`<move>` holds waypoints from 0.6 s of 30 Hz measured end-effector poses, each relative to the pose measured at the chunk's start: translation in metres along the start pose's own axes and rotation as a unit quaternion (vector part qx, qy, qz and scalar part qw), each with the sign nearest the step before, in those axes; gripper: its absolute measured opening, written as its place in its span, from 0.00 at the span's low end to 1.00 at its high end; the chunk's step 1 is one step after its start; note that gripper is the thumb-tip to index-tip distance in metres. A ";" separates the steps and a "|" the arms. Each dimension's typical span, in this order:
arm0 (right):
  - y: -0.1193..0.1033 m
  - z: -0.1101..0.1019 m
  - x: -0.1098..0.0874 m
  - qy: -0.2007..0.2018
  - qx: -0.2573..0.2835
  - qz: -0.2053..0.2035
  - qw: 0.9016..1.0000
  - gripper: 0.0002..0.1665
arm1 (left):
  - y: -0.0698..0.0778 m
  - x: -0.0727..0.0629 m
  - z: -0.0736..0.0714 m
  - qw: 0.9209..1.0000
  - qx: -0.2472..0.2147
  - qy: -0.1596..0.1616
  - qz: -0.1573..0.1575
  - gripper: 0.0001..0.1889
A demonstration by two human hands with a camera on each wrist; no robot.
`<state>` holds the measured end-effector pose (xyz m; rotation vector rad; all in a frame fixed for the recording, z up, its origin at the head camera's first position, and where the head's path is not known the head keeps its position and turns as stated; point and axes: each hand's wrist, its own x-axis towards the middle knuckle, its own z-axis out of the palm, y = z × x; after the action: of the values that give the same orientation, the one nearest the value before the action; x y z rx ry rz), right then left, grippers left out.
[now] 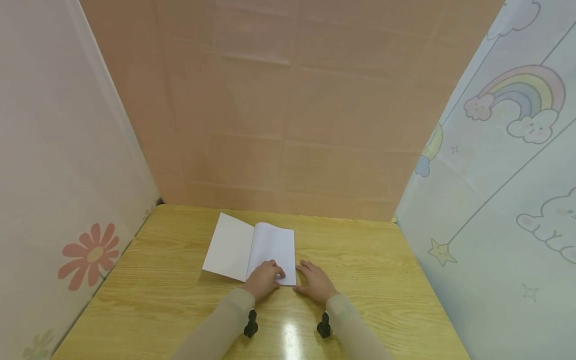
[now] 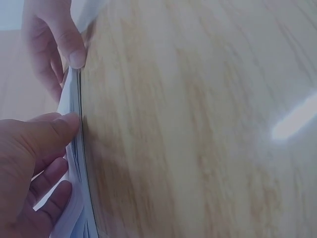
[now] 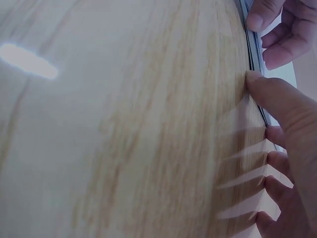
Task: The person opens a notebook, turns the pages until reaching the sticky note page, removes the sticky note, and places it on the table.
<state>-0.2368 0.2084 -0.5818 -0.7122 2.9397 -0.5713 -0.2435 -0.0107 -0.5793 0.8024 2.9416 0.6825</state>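
Note:
An open notebook (image 1: 272, 247) lies on the table, its white cover (image 1: 228, 247) folded out to the left and a ruled page uppermost on the right. My left hand (image 1: 263, 281) is over the lower part of that page. In the left wrist view, the left thumb (image 2: 67, 126) lies against the near edge of the page stack, the other fingers curled above the paper. Beside the notebook's right edge is my right hand (image 1: 316, 282), fingers spread and fairly straight. Its thumb (image 3: 262, 87) touches the near right corner, and the fingertips rest along the right side.
The wooden table (image 1: 373, 265) extends around the notebook on all sides. A tan cloth backdrop (image 1: 288, 125) hangs behind it. Patterned cloth walls (image 1: 490, 200) stand to the left and right. Light glares off the tabletop near my wrists.

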 end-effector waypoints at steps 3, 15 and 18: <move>0.000 0.001 0.000 0.003 0.000 -0.002 1.000 0.42 | -0.002 0.001 0.000 1.000 -0.008 -0.001 -0.002 0.12; -0.001 -0.001 -0.001 -0.002 -0.005 0.002 1.000 0.42 | -0.006 0.003 -0.002 0.995 -0.093 0.024 -0.001 0.05; 0.000 0.000 0.000 -0.003 -0.008 0.005 1.000 0.42 | -0.008 0.002 -0.002 0.993 -0.112 0.031 -0.009 0.06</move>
<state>-0.2364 0.2085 -0.5813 -0.7003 2.9440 -0.5461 -0.2496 -0.0164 -0.5803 0.7461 2.8501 1.0323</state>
